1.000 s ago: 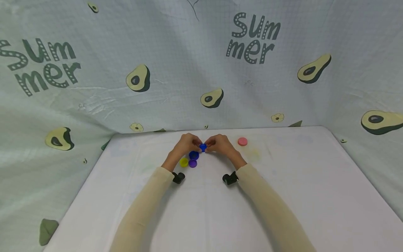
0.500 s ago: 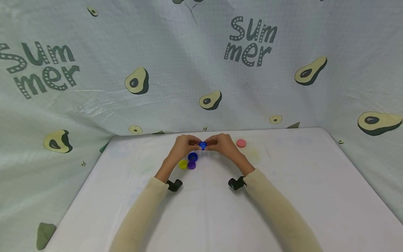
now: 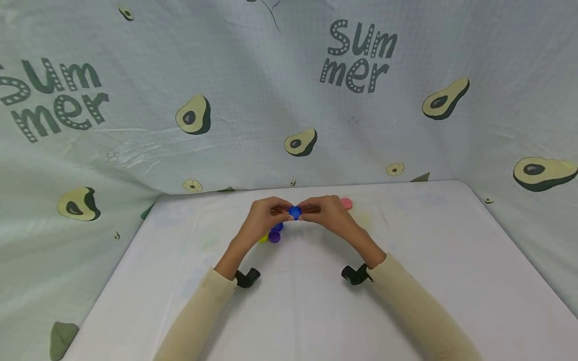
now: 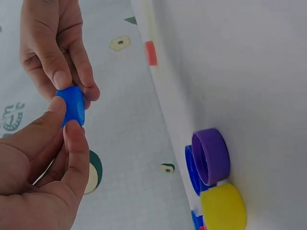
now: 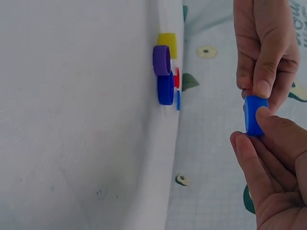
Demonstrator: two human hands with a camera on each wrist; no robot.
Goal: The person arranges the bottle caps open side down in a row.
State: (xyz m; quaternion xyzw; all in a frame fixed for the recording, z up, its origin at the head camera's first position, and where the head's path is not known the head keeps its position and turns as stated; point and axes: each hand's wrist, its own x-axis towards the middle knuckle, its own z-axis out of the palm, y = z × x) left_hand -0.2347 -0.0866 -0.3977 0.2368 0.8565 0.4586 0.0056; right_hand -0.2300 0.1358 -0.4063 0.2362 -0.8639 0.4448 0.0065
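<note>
Your left hand [image 3: 264, 216] and right hand [image 3: 328, 213] both pinch the blue cap [image 3: 295, 212], clear of the surface [image 3: 293, 301], toward the middle of its far edge. The step in hand appears to be two-handed handling of this cap; the next move would call for one secure grip before the other releases. The purple cap [image 3: 274, 236] sits nearer the left edge, just beside the yellow cap [image 4: 223, 208].

The left hand [image 3: 265, 216] and right hand [image 3: 328, 211] have lifted the blue bottle cap [image 3: 295, 212] nearer the head camera, now partly covering 3 others: yellow cap [image 3: 263, 239], dark blue cap [image 3: 278, 227], pink cap [image 3: 347, 203].
</note>
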